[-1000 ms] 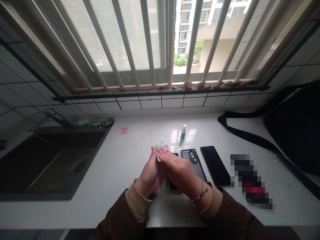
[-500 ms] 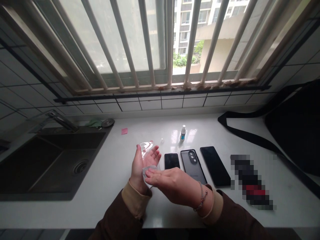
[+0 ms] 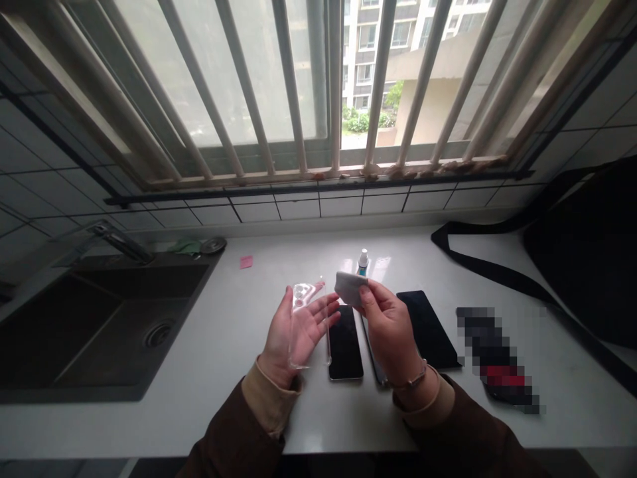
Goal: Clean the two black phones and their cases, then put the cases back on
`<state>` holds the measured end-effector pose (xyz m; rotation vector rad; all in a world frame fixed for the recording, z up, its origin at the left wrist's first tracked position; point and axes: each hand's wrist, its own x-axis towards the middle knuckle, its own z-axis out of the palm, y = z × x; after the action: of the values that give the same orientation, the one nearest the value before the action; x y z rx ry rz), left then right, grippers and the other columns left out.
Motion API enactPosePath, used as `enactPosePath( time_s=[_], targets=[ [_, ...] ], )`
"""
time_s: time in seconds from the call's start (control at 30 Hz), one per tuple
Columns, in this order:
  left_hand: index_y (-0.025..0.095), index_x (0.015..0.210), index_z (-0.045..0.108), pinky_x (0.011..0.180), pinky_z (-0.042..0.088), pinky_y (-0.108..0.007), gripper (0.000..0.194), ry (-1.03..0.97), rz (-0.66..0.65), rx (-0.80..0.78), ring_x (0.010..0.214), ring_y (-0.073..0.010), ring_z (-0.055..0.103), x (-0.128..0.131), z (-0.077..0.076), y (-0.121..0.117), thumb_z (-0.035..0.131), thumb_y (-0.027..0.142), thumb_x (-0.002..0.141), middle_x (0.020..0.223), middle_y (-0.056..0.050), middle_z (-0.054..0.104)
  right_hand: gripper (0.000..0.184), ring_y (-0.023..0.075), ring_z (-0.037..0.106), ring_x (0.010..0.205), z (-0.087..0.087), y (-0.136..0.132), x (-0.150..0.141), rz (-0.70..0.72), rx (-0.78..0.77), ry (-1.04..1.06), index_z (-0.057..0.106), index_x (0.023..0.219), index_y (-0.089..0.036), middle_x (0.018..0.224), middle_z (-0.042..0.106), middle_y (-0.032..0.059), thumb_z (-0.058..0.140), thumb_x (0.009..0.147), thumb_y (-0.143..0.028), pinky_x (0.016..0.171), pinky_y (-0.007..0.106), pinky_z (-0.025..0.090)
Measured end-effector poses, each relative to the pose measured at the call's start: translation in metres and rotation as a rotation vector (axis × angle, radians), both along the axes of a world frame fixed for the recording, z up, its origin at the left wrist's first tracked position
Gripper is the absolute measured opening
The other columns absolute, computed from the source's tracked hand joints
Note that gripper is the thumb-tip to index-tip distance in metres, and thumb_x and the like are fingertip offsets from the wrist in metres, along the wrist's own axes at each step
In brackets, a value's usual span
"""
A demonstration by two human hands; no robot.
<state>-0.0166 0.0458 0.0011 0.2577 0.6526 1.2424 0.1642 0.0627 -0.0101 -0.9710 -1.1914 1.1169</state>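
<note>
My left hand lies palm up over the white counter with a clear phone case resting across its fingers. Beside it my right hand is raised and pinches a small grey cloth between thumb and fingers. A black phone lies face up on the counter between the two hands. A second black phone lies to the right of my right hand. Behind the cloth stands a small white bottle with a blue label.
A dark sink with a tap fills the left of the counter. A pink note lies near the sink. A black bag with a strap sits at the right. A blurred dark object lies beside the phones.
My right hand has lifted off the case and risen with the grey cloth. My left hand has turned the clear case flat on its palm, and the phone beneath shows in full.
</note>
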Motion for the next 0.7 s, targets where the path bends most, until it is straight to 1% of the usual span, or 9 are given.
enactPosePath(
  time_s=[0.07, 0.1, 0.13, 0.2, 0.3, 0.37, 0.47, 0.57, 0.7],
  targets=[
    [0.006, 0.156, 0.051, 0.104, 0.058, -0.047, 0.071, 0.028, -0.06, 0.013, 0.119, -0.0333, 0.073, 0.002, 0.0, -0.002, 0.043, 0.059, 0.109, 0.138, -0.03, 0.068, 0.031, 0.0285, 0.075, 0.124, 0.001, 0.001, 0.004, -0.072, 0.152, -0.136, 0.075, 0.133, -0.025, 0.131, 0.079, 0.0093, 0.059, 0.109, -0.036, 0.112, 0.049, 0.059],
    [0.007, 0.155, 0.052, 0.105, 0.058, -0.047, 0.07, 0.033, -0.08, 0.023, 0.12, -0.0336, 0.073, 0.003, 0.0, -0.002, 0.042, 0.059, 0.11, 0.138, -0.029, 0.068, 0.034, 0.028, 0.073, 0.129, 0.002, 0.0, 0.005, -0.066, 0.248, -0.221, 0.073, 0.139, -0.026, 0.139, 0.076, 0.0093, 0.057, 0.11, -0.029, 0.116, 0.048, 0.057],
    [0.007, 0.153, 0.054, 0.105, 0.057, -0.047, 0.069, 0.029, -0.099, 0.033, 0.12, -0.0335, 0.073, 0.005, 0.0, -0.003, 0.041, 0.059, 0.11, 0.136, -0.028, 0.069, 0.039, 0.0272, 0.07, 0.133, 0.002, 0.0, 0.004, -0.034, 0.348, -0.308, 0.069, 0.145, -0.027, 0.145, 0.072, 0.0091, 0.054, 0.109, -0.023, 0.118, 0.047, 0.056],
    [0.007, 0.147, 0.06, 0.106, 0.057, -0.046, 0.064, 0.004, -0.11, 0.044, 0.119, -0.0324, 0.073, 0.008, -0.002, -0.003, 0.04, 0.057, 0.111, 0.129, -0.025, 0.073, 0.048, 0.0255, 0.066, 0.139, -0.001, -0.001, 0.001, 0.084, 0.533, -0.477, 0.064, 0.151, -0.028, 0.151, 0.068, 0.008, 0.05, 0.107, -0.012, 0.121, 0.046, 0.054],
    [0.006, 0.135, 0.068, 0.108, 0.056, -0.044, 0.057, -0.023, -0.048, 0.01, 0.117, -0.0308, 0.074, 0.013, -0.006, -0.002, 0.041, 0.051, 0.112, 0.121, -0.022, 0.076, 0.051, 0.0255, 0.063, 0.143, -0.01, -0.001, -0.008, 0.224, 0.705, -0.689, 0.066, 0.147, -0.023, 0.149, 0.069, 0.0093, 0.047, 0.104, -0.004, 0.127, 0.049, 0.048],
    [0.006, 0.131, 0.07, 0.106, 0.058, -0.044, 0.054, -0.004, 0.028, -0.02, 0.113, -0.0305, 0.075, 0.014, -0.008, -0.001, 0.043, 0.048, 0.112, 0.116, -0.022, 0.077, 0.052, 0.0254, 0.062, 0.144, -0.015, -0.002, -0.013, 0.271, 0.752, -0.77, 0.066, 0.146, -0.02, 0.149, 0.069, 0.011, 0.046, 0.102, -0.001, 0.129, 0.051, 0.045],
    [0.007, 0.129, 0.071, 0.096, 0.063, -0.043, 0.053, 0.053, 0.106, -0.083, 0.1, -0.029, 0.078, 0.011, -0.008, 0.001, 0.047, 0.05, 0.11, 0.108, -0.021, 0.078, 0.053, 0.0236, 0.065, 0.141, -0.015, -0.007, -0.016, 0.363, 0.781, -0.781, 0.065, 0.146, -0.021, 0.147, 0.071, 0.0107, 0.05, 0.099, 0.0, 0.127, 0.047, 0.047],
    [0.009, 0.128, 0.07, 0.087, 0.067, -0.039, 0.05, 0.046, 0.17, -0.164, 0.09, -0.0259, 0.078, 0.003, -0.006, 0.003, 0.049, 0.05, 0.109, 0.105, -0.02, 0.078, 0.052, 0.0214, 0.071, 0.133, -0.008, -0.013, -0.015, 0.502, 0.767, -0.717, 0.066, 0.143, -0.024, 0.141, 0.075, 0.0075, 0.056, 0.097, -0.001, 0.124, 0.039, 0.051],
    [0.007, 0.128, 0.067, 0.083, 0.068, -0.038, 0.048, -0.031, 0.233, -0.203, 0.089, -0.0256, 0.079, -0.006, -0.004, 0.007, 0.048, 0.047, 0.109, 0.105, -0.021, 0.077, 0.042, 0.0167, 0.074, 0.128, 0.004, -0.018, -0.009, 0.647, 0.71, -0.593, 0.067, 0.139, -0.028, 0.139, 0.076, 0.0032, 0.055, 0.104, -0.008, 0.113, 0.029, 0.058]
  ],
)
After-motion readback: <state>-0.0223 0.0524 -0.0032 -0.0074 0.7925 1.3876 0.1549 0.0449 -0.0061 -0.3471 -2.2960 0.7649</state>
